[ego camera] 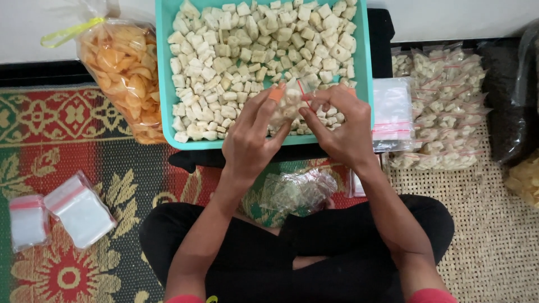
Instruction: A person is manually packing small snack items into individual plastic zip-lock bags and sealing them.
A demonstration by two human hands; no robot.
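View: looking straight down from the head at a person seated cross-legged on a patterned mat (67, 146), both forearms reaching forward.

Left hand (250, 137): raised over the near edge of the tray (163, 84), fingers curled, thumb and forefinger pinching the left side of a small clear bag (287, 105) of pale pieces. An orange cover sits on the forefinger tip.

Right hand (339, 126): at the same height, fingers bunched together and pinching the bag's right side along its red-lined top.

Bag: held between the two hands, just above the tray's near rim — partly hidden by the fingers. Its top edge appears to run left to right, from one hand to the other. Both hands touch it; neither is clearly nearer.

Tray: teal, rectangular, filled with pale, blocky snack pieces (252, 50), lying directly ahead of the hands.

Left of tray: a large clear sack of orange chips (126, 73), tied with a yellow strip, touching the tray's left wall.

Right of tray: a stack of flat empty bags (393, 112), then a heap of filled small bags (443, 106) on a woven mat (494, 235).

Lap: crumpled clear plastic (297, 191) just below the hands.

Far left: two small stacks of empty bags (62, 210) on the patterned mat — well apart from either hand.
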